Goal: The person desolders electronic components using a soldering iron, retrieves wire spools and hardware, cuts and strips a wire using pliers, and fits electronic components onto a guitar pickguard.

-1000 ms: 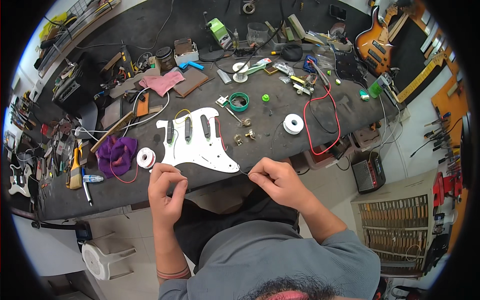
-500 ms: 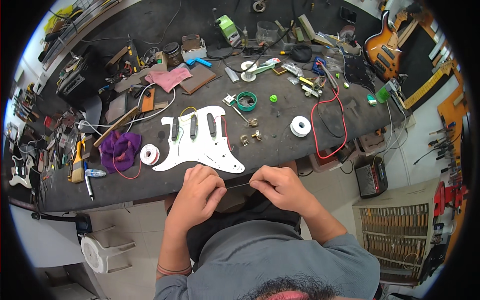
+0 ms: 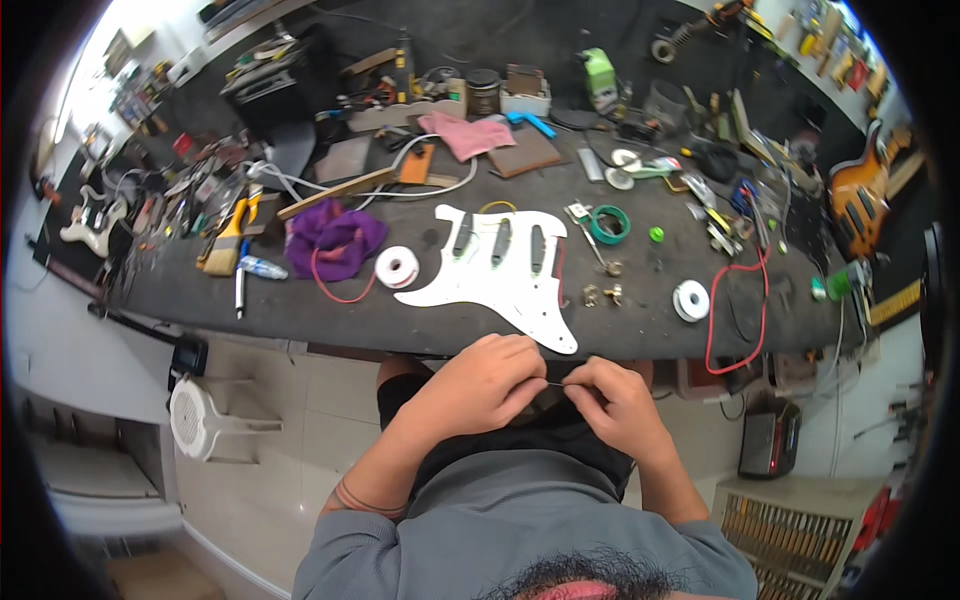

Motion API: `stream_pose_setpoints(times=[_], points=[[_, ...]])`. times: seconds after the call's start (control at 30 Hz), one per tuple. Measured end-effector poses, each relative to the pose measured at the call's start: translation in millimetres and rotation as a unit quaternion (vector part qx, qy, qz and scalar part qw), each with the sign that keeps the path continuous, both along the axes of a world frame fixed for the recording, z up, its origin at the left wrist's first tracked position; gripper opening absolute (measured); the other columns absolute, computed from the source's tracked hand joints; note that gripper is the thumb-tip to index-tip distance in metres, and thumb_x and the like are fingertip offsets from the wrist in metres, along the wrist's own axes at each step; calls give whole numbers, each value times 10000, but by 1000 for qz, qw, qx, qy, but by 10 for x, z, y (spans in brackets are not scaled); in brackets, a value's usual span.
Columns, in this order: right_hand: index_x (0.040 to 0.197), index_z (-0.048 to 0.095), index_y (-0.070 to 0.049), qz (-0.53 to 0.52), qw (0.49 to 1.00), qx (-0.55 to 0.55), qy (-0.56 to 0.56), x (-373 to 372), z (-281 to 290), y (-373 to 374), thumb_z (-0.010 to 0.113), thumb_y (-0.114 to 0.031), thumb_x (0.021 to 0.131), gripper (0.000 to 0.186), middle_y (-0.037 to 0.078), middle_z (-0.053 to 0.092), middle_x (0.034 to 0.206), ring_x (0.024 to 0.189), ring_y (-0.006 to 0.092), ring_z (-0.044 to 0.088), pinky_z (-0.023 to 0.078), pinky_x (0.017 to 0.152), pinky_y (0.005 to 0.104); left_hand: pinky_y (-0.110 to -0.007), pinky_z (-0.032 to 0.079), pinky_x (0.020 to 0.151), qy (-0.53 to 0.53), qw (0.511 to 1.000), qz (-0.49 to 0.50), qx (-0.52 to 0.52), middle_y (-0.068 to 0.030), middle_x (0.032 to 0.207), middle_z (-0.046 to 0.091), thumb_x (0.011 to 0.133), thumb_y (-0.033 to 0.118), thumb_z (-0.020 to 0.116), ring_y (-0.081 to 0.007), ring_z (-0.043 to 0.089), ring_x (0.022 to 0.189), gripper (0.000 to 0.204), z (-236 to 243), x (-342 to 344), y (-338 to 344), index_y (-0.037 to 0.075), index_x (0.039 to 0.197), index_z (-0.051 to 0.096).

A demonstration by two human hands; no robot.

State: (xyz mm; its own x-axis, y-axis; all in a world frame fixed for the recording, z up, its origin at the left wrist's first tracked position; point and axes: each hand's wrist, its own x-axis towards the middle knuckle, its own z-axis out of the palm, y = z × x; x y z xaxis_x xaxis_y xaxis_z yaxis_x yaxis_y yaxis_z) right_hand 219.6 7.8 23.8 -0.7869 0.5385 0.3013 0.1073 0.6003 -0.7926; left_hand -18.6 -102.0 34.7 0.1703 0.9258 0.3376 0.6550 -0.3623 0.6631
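Below the bench's front edge, my left hand (image 3: 490, 385) and my right hand (image 3: 610, 400) are held close together, fingertips pinched on a thin wire (image 3: 555, 384) stretched between them. Just beyond them a white pickguard (image 3: 525, 305) with three dark pickups (image 3: 498, 240) lies on the bench, with yellow and red wires at it. Beside it sit a white spool with red wire (image 3: 397, 267), small brass parts (image 3: 612, 294), a green ring-shaped container (image 3: 609, 224) and another white spool (image 3: 691, 301).
The dark bench (image 3: 640, 330) carries tools, a purple cloth (image 3: 330, 240), a pink cloth (image 3: 470, 133) and red leads (image 3: 730, 360). A sunburst guitar (image 3: 860, 190) stands at right. A white stool (image 3: 195, 420) is at lower left, a drawer cabinet (image 3: 785, 525) at lower right.
My left hand has moved right toward my right hand, shortening the span of wire between them. The view has shifted, so the bench now appears farther right and more of its left side shows.
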Motion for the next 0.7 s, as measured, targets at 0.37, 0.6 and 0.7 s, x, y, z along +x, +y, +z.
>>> stream_pose_setpoints(times=[0.37,0.6,0.7], points=[[1047,688,3,-141,984,-71,87,-24,-327,491,721,8,1035,36,33,659,817,698,99,570,471,656,279,-383,473,656,-43,967,237,84,-101,759,585,1068,113,684,-242,619,697,184,482,-1116,222,-3,937,628],[998,710,-31,-137,987,33,74,-223,-618,514,780,-9,972,78,60,667,705,544,159,600,470,544,323,-330,579,773,-128,910,371,131,-90,1016,724,959,-10,606,-178,702,831,215,742,-3135,1309,-15,1145,714],[973,709,-47,-142,983,77,91,-264,-622,518,793,12,932,111,59,671,696,512,181,599,466,520,331,-458,615,948,131,861,469,149,-197,1138,797,936,77,680,-384,780,969,237,863,-3686,1770,15,1133,796]])
